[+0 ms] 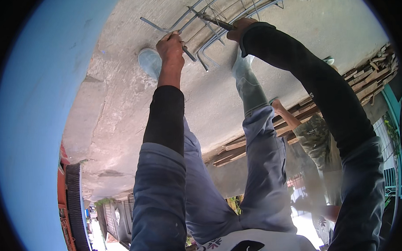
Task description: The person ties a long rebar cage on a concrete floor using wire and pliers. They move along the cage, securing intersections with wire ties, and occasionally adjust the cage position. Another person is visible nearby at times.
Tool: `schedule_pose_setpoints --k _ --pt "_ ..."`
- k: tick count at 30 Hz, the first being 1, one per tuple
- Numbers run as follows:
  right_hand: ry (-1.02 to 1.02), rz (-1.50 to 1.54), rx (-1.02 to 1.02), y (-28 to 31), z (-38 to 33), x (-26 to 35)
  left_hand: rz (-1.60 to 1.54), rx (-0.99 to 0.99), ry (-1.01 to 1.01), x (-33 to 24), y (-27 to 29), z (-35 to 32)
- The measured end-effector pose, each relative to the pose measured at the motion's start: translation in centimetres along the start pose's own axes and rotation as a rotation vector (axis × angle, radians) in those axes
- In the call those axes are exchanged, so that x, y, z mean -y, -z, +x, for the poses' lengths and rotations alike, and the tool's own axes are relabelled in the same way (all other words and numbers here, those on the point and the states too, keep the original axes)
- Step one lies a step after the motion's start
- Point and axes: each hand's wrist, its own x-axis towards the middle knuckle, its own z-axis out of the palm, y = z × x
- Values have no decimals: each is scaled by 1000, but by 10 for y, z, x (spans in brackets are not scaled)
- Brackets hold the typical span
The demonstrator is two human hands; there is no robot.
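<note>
A long cage of grey steel reinforcing bars (246, 14) with stirrups lies on the concrete at the top of the head view. Its near bar ends are bent into hooks. My left hand (171, 49) is closed around a reinforcing bar (189, 53) at the cage's near end; the bar's cut end sticks out to the right of the fist. My right hand (241, 29) grips the handles of dark pincers (222, 24). Their jaws reach left to a bar joint, where thin tie wires (212, 10) stick up. Whether the jaws hold a wire is too small to tell.
My boots (150, 63) stand on the concrete floor (124, 97) beside the cage's end. A blue wall (40, 95) runs along the left. Stacked wooden boards (363, 84) lie at the right. Another person in camouflage shorts (314, 137) is close behind on the right.
</note>
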Motion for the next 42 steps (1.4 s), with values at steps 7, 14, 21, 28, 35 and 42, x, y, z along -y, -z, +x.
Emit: schedule_pose_setpoints --k 7,14,21,28,35,42 --pt "-334 760 -113 -64 6 6 -32 16 32 9 4 5" --pt "-290 767 -177 -79 9 -1 11 1 5 5 1 -4" --pt "-297 655 -277 -69 2 3 122 10 -22 2 1 0" --pt "-355 515 -229 -60 5 7 478 -109 -274 10 3 10" --pt "-381 531 -274 -84 10 2 521 -131 -290 22 -1 9" --pt "-430 485 -248 -76 6 6 457 -133 -402 30 2 15"
